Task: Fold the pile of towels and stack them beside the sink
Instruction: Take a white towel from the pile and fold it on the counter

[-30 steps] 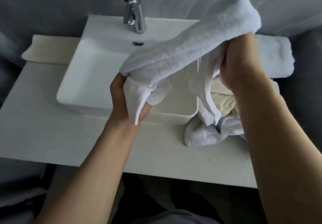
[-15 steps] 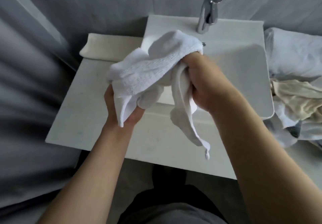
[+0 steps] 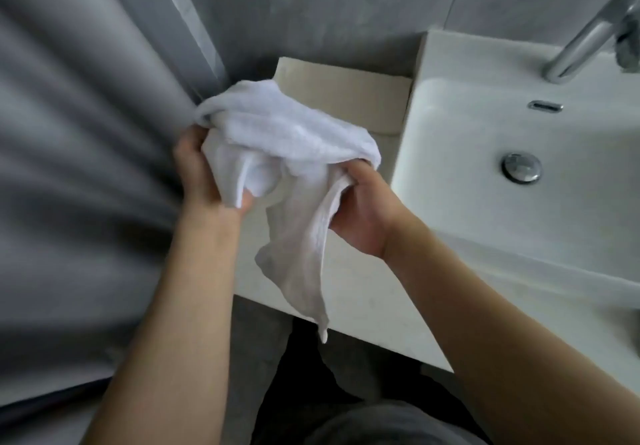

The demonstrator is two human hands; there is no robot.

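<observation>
Head view showed 2 hands gripping 1 bunched white towel (image 3: 287, 132) above the counter (image 3: 363, 309), left of the sink (image 3: 519, 219). Left hand (image 3: 199, 174) clutched 1 end, right hand (image 3: 360, 212) pinched the other; a corner hung down. Behind lay what looked like a folded beige towel (image 3: 346, 94).

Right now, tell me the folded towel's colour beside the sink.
Cream folded towel, head view.
</observation>
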